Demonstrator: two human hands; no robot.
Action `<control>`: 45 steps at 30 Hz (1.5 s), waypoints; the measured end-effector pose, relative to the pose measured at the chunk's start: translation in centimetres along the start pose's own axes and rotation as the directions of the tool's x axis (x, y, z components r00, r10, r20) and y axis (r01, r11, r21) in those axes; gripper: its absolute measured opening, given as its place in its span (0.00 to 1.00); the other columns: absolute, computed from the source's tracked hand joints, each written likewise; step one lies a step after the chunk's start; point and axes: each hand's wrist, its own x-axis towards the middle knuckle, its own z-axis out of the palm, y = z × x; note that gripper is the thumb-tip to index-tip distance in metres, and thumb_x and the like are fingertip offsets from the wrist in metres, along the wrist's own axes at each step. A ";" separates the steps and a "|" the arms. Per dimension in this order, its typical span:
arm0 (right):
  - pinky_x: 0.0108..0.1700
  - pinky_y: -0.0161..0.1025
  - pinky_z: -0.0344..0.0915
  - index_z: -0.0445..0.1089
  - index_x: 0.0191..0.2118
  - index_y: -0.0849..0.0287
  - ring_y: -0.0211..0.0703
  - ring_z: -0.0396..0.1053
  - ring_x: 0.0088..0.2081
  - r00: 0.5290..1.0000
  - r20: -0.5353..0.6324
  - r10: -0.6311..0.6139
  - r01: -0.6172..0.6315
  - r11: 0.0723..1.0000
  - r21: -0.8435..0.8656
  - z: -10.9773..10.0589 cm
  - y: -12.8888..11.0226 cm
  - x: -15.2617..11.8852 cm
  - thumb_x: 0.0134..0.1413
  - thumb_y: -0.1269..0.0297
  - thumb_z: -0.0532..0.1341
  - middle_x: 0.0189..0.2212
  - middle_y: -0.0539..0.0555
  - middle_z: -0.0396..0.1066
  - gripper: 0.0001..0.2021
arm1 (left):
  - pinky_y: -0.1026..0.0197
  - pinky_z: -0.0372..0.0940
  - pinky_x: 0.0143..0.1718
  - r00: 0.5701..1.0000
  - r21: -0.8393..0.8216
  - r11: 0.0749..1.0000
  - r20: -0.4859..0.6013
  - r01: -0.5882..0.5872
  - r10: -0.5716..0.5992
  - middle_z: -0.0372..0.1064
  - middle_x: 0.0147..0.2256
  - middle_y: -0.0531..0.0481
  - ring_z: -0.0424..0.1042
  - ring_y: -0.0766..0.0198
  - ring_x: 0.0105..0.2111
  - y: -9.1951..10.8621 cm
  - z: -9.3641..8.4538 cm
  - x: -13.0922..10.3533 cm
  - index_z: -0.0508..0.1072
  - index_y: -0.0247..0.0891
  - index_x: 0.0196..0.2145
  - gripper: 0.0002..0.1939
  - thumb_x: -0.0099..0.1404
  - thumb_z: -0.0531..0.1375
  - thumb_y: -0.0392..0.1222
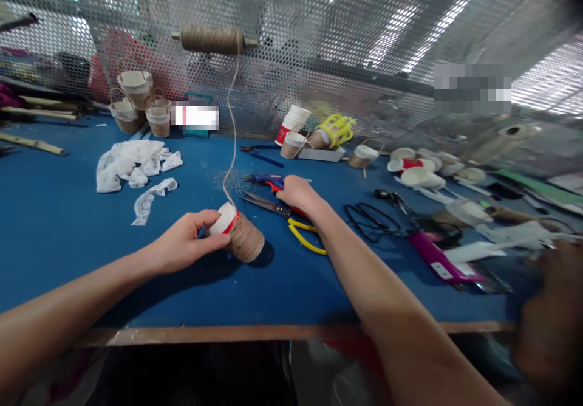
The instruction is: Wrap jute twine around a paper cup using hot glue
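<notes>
My left hand point(184, 242) pinches the twine-wrapped cup point(247, 240) at its pale end, long axis slanting right and nearer me. Beyond it, rightward, my right hand point(297, 192) meets the blue glue gun point(263, 179); I can't quite tell its grip.

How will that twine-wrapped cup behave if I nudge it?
The twine-wrapped cup would probably roll, being round-sided and tipped over. Its bare white end looks like paper, so it may dent. The strand up to the spool could tug.
</notes>
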 end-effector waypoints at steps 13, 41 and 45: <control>0.27 0.38 0.65 0.62 0.28 0.60 0.38 0.66 0.22 0.990 -0.017 -0.137 0.122 0.808 0.576 -3.0 -0.6 -8.0 0.43 0.65 0.60 0.20 0.51 0.68 0.06 | 0.59 0.61 0.40 0.988 0.185 0.973 0.097 -0.135 0.119 0.68 0.33 0.46 0.67 0.59 0.35 0.3 -1.3 0.7 0.71 0.34 0.32 0.08 0.59 0.55 0.40; 0.25 0.38 0.65 0.69 0.26 0.55 0.42 0.69 0.22 0.856 -0.178 -0.485 0.513 0.840 0.176 -0.7 -1.4 -13.1 0.52 0.58 0.55 0.15 0.49 0.67 0.11 | 0.57 0.61 0.37 0.997 0.330 0.944 -0.079 0.008 0.019 0.70 0.32 0.44 0.66 0.58 0.33 -1.0 -2.3 1.4 0.70 0.29 0.35 0.14 0.60 0.53 0.45; 0.34 0.44 0.67 0.70 0.28 0.57 0.48 0.71 0.31 0.812 -0.215 -0.543 0.570 0.816 0.095 -1.2 -1.8 -13.2 0.51 0.59 0.53 0.25 0.56 0.72 0.11 | 0.58 0.62 0.37 0.997 0.319 0.948 -0.077 -0.005 0.031 0.71 0.33 0.45 0.67 0.59 0.33 -0.9 -2.2 1.3 0.71 0.31 0.34 0.14 0.60 0.54 0.45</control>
